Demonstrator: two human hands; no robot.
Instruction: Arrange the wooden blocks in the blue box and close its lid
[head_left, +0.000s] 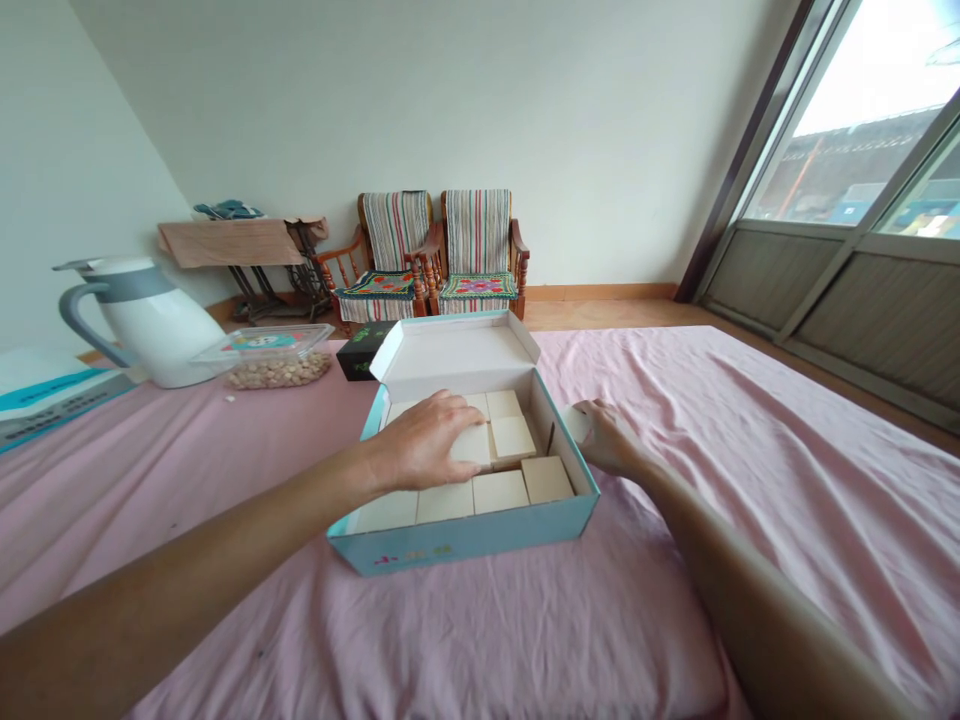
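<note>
**Left hand laid flat, right hand pinching a loose block at 3 o'clock**

The left fingers are pressed together over pale wooden blocks packed in a cardboard box, whose lid stands open at 12 o'clock. The loose block could be dropped if the pinch were eased, and the box could be tipped by hand pressure on the soft pink sheet beneath.
</note>
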